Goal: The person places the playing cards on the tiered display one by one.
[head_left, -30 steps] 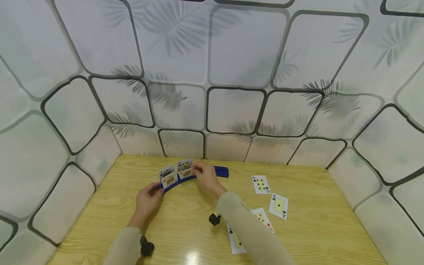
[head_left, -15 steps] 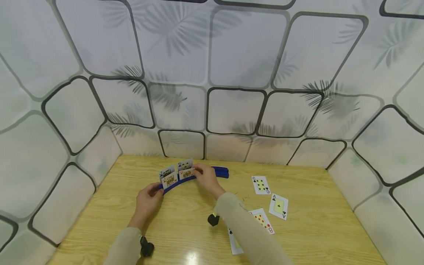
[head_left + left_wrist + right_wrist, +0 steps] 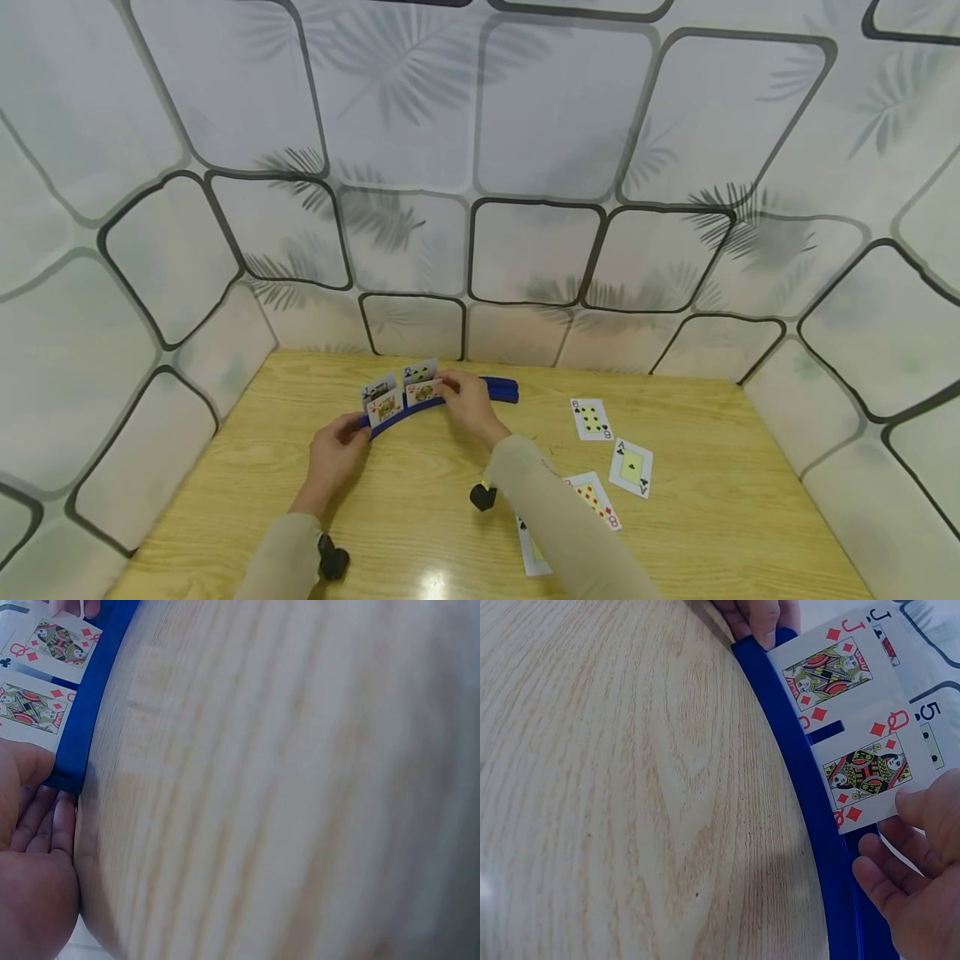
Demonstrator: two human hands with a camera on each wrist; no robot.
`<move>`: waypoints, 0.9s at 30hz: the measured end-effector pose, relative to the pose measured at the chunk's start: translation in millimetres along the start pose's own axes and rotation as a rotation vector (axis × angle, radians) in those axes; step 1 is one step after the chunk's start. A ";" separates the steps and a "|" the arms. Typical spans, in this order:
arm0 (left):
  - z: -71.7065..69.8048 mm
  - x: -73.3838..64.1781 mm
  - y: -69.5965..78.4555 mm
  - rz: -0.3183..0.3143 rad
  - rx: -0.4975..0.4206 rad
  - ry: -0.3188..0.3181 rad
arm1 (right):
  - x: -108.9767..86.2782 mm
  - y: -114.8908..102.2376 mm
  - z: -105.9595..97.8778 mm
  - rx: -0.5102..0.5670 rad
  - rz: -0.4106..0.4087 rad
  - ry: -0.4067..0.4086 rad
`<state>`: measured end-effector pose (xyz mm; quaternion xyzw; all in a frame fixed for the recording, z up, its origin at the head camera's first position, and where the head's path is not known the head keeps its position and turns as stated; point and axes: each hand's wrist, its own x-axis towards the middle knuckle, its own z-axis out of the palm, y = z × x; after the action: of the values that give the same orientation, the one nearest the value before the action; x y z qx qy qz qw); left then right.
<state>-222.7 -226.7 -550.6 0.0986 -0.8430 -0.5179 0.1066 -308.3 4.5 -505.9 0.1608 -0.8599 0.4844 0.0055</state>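
Note:
A curved blue card holder (image 3: 502, 389) stands towards the back of the table. My left hand (image 3: 335, 454) grips its left end, thumb on the front. With my right hand (image 3: 471, 408) I pinch the right edge of the queen of diamonds (image 3: 866, 772), which stands in the front row. To its left is the jack of diamonds (image 3: 827, 673), beside my left thumb. Behind these two stand a black jack (image 3: 886, 646) and a black five (image 3: 932, 742), partly covered. My right fingertips lie partly behind the queen.
On the table (image 3: 420, 517) to the right lie a black six (image 3: 591, 418), an ace of clubs (image 3: 631, 467) and an eight of diamonds (image 3: 590, 490). Another black card (image 3: 531, 554) is partly hidden under my right sleeve. A patterned wall covering (image 3: 525, 250) rises behind the table.
My right hand and forearm have shifted very slightly, the sleeve now covering more of the near black card. Both hands keep their hold, and the cards stand where they were.

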 end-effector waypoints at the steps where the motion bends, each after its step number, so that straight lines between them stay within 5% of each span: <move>1: -0.1 -0.3 0.6 -0.001 0.000 0.000 | 0.1 -0.2 0.1 0.001 0.003 0.000; 27: 1.9 -0.6 -2.1 0.020 -0.009 0.022 | -3.1 -0.2 -12.8 -0.025 -0.017 0.026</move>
<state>-222.5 -225.8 -553.4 0.0956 -0.8405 -0.5193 0.1216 -307.2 16.0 -499.5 0.1618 -0.8643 0.4757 0.0229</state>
